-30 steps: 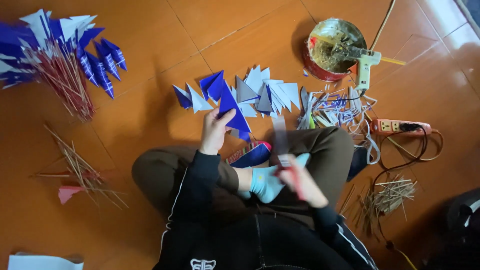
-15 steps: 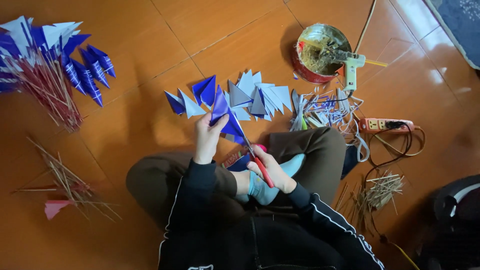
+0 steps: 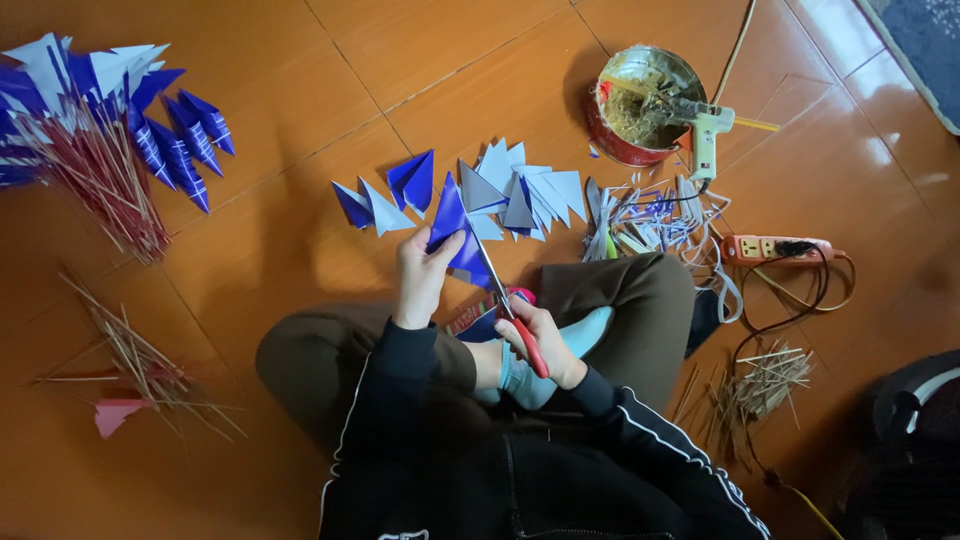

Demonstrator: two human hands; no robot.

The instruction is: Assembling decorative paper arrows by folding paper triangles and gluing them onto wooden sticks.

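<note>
2 hands [image 3: 470,300]: left pinching blue paper triangle [image 3: 455,228], right gripping red-handled scissors [image 3: 508,312]; glue-crusted red tin [image 3: 642,105] nearby.

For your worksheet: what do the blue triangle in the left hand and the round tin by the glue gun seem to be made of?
Blue triangle: apparently thin glossy paper; it is flat and creased, and the scissors are at its edge.
Round tin: probably metal; its rim shines gold and its side looks red.
</note>
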